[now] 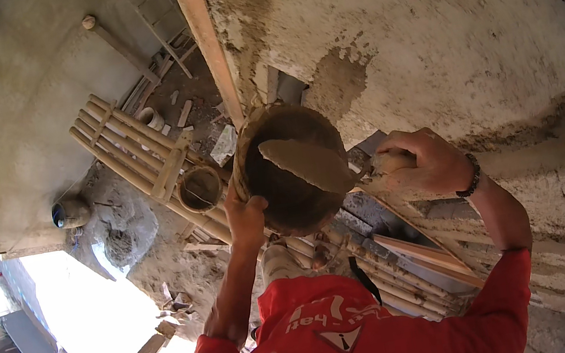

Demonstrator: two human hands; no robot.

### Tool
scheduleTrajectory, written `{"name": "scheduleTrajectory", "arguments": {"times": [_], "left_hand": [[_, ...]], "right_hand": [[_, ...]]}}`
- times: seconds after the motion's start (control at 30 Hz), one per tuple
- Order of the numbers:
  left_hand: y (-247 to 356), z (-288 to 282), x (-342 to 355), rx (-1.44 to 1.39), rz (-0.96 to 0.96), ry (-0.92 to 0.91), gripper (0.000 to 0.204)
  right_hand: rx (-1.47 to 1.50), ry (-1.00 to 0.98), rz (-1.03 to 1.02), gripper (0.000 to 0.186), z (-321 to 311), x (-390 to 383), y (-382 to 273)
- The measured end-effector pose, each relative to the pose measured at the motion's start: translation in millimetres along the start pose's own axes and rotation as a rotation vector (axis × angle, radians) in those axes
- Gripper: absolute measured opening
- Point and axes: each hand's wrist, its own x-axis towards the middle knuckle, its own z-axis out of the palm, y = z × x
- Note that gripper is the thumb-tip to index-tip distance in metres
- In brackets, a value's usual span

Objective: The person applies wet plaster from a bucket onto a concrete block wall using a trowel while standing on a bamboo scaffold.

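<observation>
The trowel (310, 164), its flat blade coated in grey mortar, lies across the mouth of a round dark mortar pan (288, 168) held up close to a rough plastered wall (439, 38). The right hand (425, 160) has its grip closed tight around the trowel's handle, at the blade's right end. The left hand (244, 213) grips the pan's lower left rim, fingers curled over the edge, holding it tilted up. Both forearms rise from red sleeves (339, 339) at the lower edge; a dark bracelet (473, 178) sits on the right wrist. Just under the pan run bamboo scaffold poles (137, 156), lashed side by side, with a small bucket (200, 188) near them. Far below lies a heap of grey mortar (124, 236) on the ground, beside a dark round pot (68, 212). A wooden plank (207, 39) stands along the wall's left edge.
</observation>
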Motion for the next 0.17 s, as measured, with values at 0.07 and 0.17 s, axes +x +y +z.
{"name": "scheduleTrajectory", "arguments": {"times": [0.07,0.17], "left_hand": [[2,-1,0,-0.012,-0.014,-0.001,0.071],[-2,-4,3,0.069,-0.034,-0.050,0.072]], "right_hand": [[0.034,0.008,0.152,0.035,-14,13,11],[-0.152,0.293,0.217,0.037,-44,30,60]]}}
